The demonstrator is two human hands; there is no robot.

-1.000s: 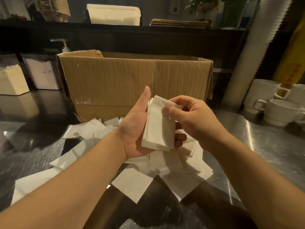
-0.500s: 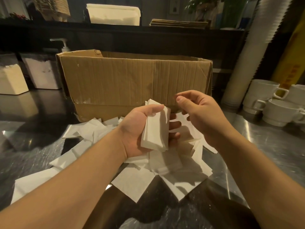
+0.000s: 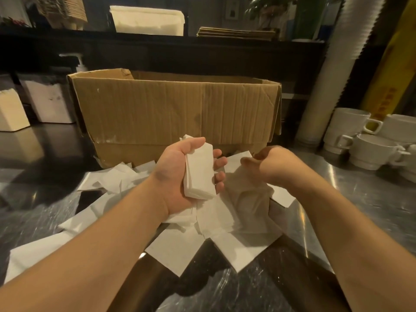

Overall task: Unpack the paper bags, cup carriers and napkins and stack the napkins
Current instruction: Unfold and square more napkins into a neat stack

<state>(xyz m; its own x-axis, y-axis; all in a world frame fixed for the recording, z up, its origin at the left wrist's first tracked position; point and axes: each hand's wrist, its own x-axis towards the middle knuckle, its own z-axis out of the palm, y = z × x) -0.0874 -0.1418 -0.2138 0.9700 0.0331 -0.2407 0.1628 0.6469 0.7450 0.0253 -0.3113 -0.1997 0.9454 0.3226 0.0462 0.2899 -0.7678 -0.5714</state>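
Box behind loose napkins; mugs at right

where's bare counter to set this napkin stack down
Bare steel lies right of the loose napkins, before the white cups, and left of them toward the white holders. Crowded: between the cardboard box and both hands.

A café counter: stacked white cups on steel worktop.
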